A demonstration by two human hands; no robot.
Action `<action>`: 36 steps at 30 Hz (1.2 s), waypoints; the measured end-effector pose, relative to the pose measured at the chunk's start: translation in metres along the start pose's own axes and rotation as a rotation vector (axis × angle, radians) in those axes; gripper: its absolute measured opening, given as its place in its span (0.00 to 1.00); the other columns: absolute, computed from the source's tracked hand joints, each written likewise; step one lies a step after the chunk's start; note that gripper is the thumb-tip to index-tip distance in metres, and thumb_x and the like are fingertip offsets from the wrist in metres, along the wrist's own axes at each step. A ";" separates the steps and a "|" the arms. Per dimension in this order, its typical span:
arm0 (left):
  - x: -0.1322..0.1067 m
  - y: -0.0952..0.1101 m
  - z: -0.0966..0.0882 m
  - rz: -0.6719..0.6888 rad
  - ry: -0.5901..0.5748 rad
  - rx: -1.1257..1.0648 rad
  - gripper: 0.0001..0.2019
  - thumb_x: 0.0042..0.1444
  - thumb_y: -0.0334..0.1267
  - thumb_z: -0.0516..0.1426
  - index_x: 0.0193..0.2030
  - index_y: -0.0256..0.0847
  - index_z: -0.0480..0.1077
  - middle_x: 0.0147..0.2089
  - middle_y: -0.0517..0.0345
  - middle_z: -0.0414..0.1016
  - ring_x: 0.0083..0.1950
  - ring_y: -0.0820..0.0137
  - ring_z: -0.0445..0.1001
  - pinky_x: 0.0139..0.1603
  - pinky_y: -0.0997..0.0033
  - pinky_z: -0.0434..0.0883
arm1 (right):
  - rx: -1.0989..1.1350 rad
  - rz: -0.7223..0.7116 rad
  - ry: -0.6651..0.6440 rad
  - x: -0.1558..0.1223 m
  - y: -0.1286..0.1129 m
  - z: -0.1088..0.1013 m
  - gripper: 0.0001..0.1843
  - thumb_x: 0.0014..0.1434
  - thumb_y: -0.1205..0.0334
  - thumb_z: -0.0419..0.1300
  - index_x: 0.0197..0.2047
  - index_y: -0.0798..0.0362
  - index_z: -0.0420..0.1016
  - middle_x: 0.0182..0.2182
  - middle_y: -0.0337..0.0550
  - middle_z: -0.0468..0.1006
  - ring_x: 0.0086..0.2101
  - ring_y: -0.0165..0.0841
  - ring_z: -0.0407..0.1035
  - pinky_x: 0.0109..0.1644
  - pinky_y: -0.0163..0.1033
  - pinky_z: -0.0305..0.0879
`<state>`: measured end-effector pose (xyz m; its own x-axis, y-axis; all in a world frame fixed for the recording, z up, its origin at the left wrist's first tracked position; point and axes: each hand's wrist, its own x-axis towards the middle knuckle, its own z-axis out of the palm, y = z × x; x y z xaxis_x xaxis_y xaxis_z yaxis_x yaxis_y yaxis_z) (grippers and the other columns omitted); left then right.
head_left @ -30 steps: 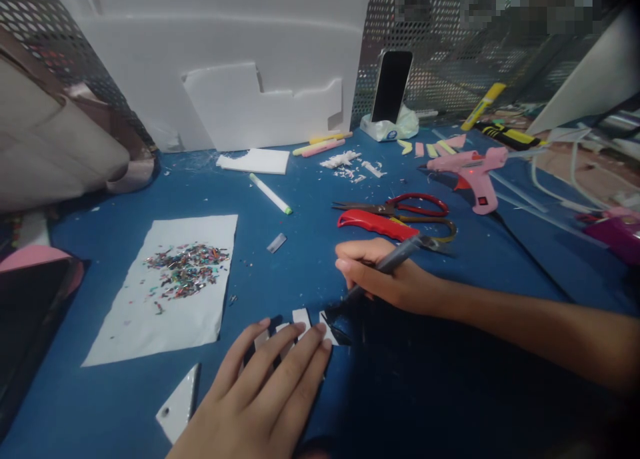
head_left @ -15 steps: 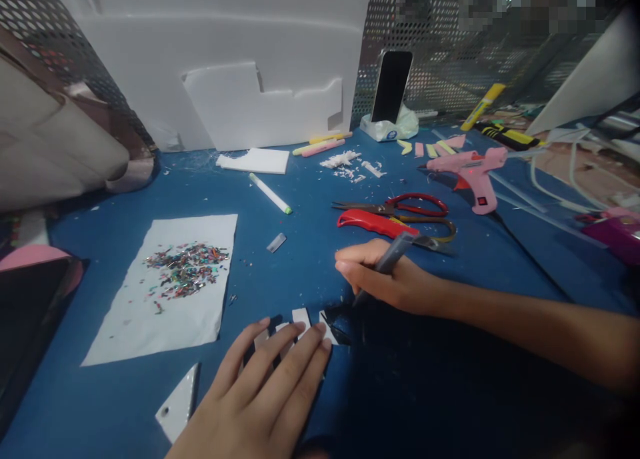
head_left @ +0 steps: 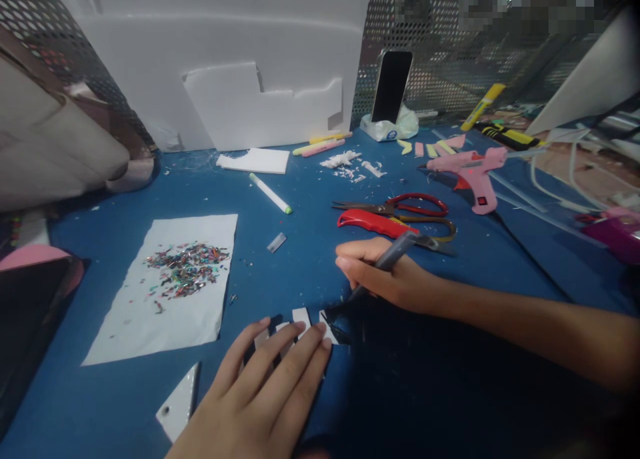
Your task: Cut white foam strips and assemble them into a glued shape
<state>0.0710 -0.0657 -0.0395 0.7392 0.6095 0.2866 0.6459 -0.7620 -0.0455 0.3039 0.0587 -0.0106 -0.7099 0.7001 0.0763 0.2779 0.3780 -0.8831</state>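
Observation:
My left hand [head_left: 273,385] lies flat on the blue surface, fingers stretched out over several small white pieces [head_left: 301,319]. Under its fingertips at the right is another white piece [head_left: 327,332] with dark marks along its right side. A dark grey pen [head_left: 395,251] is pinched in my right hand [head_left: 385,275], tilted with its dark tip down beside that piece. Shadow makes it hard to tell whether the tip touches it. Near my left wrist lies a white triangular piece [head_left: 175,409] with a hole.
Colourful shreds [head_left: 190,272] lie on a paper sheet [head_left: 115,332] at left. Beyond my right hand are red-handled scissors [head_left: 390,207], a red-handled cutter [head_left: 375,223] and a pink glue gun [head_left: 473,172]. A white marker [head_left: 270,193] and a phone [head_left: 393,85] are farther back.
The pen's tip has shifted slightly left, towards the marked white piece, with my right hand tilting a little. My left hand stays in place.

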 end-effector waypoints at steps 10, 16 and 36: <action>0.001 -0.002 0.001 0.034 0.026 0.010 0.31 0.67 0.57 0.47 0.66 0.34 0.62 0.67 0.50 0.65 0.64 0.56 0.61 0.72 0.51 0.40 | 0.071 0.013 -0.016 -0.001 0.002 -0.001 0.22 0.69 0.56 0.49 0.23 0.54 0.60 0.19 0.31 0.59 0.20 0.22 0.56 0.24 0.32 0.51; 0.001 0.000 0.000 0.003 0.013 -0.005 0.31 0.67 0.57 0.46 0.66 0.34 0.61 0.67 0.51 0.65 0.64 0.57 0.61 0.71 0.51 0.40 | 0.097 0.091 -0.055 -0.002 0.003 0.000 0.22 0.67 0.52 0.54 0.24 0.54 0.61 0.19 0.32 0.63 0.19 0.23 0.60 0.22 0.30 0.54; 0.001 0.000 -0.002 -0.001 -0.008 -0.004 0.30 0.67 0.56 0.47 0.66 0.34 0.61 0.67 0.52 0.65 0.64 0.57 0.61 0.72 0.51 0.40 | 0.138 0.090 -0.064 0.000 0.002 0.000 0.22 0.65 0.51 0.57 0.24 0.55 0.61 0.19 0.33 0.64 0.20 0.22 0.61 0.22 0.29 0.55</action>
<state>0.0715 -0.0654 -0.0368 0.7397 0.6122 0.2795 0.6463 -0.7619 -0.0416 0.3044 0.0592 -0.0130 -0.7273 0.6856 -0.0316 0.2537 0.2258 -0.9406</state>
